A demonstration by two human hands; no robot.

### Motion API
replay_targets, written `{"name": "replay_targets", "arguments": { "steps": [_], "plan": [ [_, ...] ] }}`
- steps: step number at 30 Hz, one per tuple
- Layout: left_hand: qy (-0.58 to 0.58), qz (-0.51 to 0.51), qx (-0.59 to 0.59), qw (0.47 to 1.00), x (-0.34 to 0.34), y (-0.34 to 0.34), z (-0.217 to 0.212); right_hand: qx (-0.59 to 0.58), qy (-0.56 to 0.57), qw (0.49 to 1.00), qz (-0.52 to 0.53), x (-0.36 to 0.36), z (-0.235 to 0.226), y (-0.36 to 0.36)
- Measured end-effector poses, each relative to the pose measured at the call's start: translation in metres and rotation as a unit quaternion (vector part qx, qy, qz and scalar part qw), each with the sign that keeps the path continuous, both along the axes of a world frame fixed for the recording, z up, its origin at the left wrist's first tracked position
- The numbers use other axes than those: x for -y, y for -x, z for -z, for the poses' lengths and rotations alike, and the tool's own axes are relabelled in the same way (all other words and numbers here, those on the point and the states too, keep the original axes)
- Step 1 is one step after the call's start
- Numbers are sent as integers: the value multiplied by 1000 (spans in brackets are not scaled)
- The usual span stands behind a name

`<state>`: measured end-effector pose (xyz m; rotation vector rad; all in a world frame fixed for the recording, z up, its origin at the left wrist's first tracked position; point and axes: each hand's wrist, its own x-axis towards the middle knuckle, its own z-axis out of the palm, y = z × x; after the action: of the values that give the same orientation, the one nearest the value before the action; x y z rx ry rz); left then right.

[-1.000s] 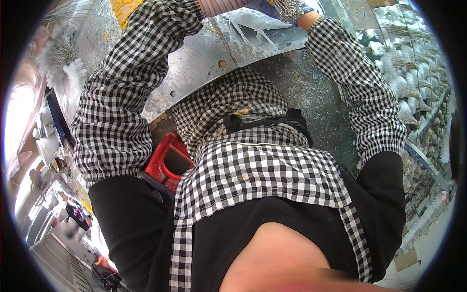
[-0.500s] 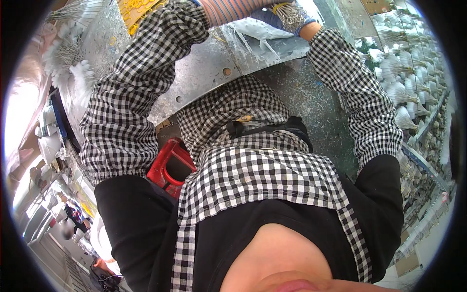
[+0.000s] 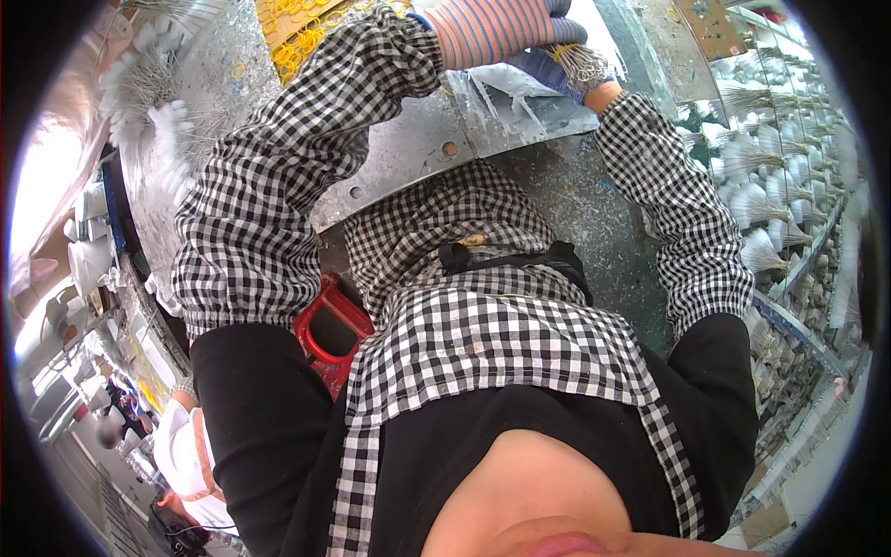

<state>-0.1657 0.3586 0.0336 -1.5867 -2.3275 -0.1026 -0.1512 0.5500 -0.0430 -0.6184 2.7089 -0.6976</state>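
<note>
At the top of the view, over the metal work table [image 3: 408, 153], my two gloved hands meet at a bundle of wire-handled brushes [image 3: 580, 63]. Its looped wire ends point toward my right wrist, and a yellow rubber band [image 3: 564, 48] goes round it. My right hand [image 3: 543, 72], in a bluish-grey glove, is closed round the bundle from below. In a striped pink and blue glove with grey fingertips, my left hand [image 3: 497, 32] has its fingers bent over the bundle's far side. The bristle end is hidden behind the hands.
Yellow rubber bands [image 3: 297, 46] lie on cardboard at the far left of the table. White-bristled wire brushes [image 3: 153, 84] are heaped farther left. Many more brush bundles [image 3: 761, 158] fill the rack at right. A red plastic stool [image 3: 329, 325] stands beside my left hip. Another person [image 3: 190, 446] is at lower left.
Both hands and the bundle sit lower in the picture, as does the table, so the view itself has shifted. My left fingers now show at the bundle. The right hand keeps its hold.
</note>
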Motion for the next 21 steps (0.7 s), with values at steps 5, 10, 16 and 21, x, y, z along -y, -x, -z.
{"name": "replay_targets", "arguments": {
  "steps": [5, 10, 16, 21],
  "plan": [
    [55, -28, 14, 998, 2, -3, -23, -118, 93, 988, -40, 6, -4, 3],
    [-172, -115, -20, 978, 26, -26, 1, -70, 231, 969, -47, 26, 20, 3],
    [-675, -154, 360, 626, 56, -84, -39, -264, 138, 953, -52, 13, -203, -111],
    [-710, -100, 536, 446, 90, -128, -35, -345, 214, 911, -70, 10, -248, -88]
  ]
}}
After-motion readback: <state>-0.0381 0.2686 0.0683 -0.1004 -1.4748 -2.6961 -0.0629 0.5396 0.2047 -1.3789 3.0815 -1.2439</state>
